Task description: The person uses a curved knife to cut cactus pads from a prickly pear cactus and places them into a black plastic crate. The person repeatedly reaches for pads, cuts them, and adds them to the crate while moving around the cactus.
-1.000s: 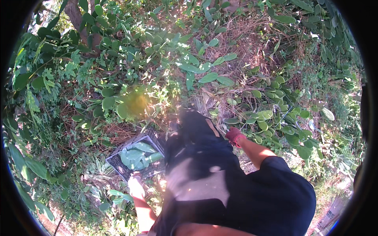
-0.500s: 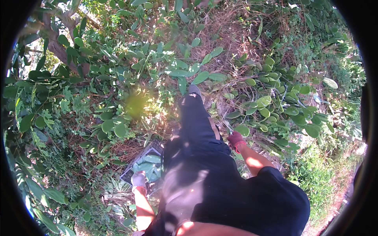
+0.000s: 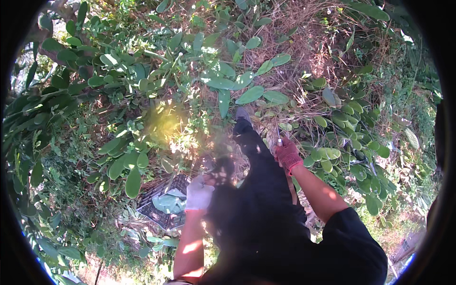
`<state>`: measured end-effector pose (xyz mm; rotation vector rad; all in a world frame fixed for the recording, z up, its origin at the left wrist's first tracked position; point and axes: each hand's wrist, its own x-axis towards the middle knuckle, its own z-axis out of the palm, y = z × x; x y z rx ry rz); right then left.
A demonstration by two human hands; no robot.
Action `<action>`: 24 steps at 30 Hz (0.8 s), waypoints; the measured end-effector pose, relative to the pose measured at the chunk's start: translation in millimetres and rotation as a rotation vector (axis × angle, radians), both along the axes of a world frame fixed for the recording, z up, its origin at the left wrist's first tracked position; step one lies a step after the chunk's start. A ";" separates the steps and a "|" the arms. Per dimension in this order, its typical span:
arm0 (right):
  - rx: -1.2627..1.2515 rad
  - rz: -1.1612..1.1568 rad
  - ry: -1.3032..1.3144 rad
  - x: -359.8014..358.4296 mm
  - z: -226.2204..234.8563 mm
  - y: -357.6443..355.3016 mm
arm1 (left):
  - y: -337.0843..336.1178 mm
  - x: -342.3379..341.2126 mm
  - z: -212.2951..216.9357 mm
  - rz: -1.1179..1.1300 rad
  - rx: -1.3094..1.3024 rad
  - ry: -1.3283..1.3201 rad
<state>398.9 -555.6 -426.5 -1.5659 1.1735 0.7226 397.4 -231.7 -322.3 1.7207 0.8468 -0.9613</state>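
Note:
My right hand (image 3: 288,155), in a red glove, is closed round a knife (image 3: 280,141) with a pale handle; its thin blade points away from me. Beside my left leg is my left hand (image 3: 199,194), in a white glove, over the right side of a dark plastic crate (image 3: 154,211). Its fingers are too washed out to read. Inside the crate lie several green cactus pads (image 3: 168,203). Ahead of my shoe (image 3: 242,114), long cactus pads (image 3: 249,95) spread low over the ground.
Dense prickly pear clumps stand on the right (image 3: 351,128) and left (image 3: 126,164). Dry straw-like litter (image 3: 304,42) covers the ground ahead. A yellowish blur (image 3: 166,123) hides some plants left of centre.
My left hand has moved from the crate's near left edge up to its right side. My right hand sits a little farther forward, still holding the knife. My body leans differently.

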 end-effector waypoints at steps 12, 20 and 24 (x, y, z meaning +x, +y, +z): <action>0.865 -0.942 0.095 33.0 -187.4 98.7 | -61.7 134.5 -258.6 0.026 -0.023 0.073; 0.292 -0.473 0.143 20.9 -219.4 120.1 | -117.4 90.6 -529.8 -0.079 0.099 0.045; 0.247 -0.192 0.157 28.4 -219.7 111.3 | -111.2 78.2 -624.5 0.111 0.241 0.150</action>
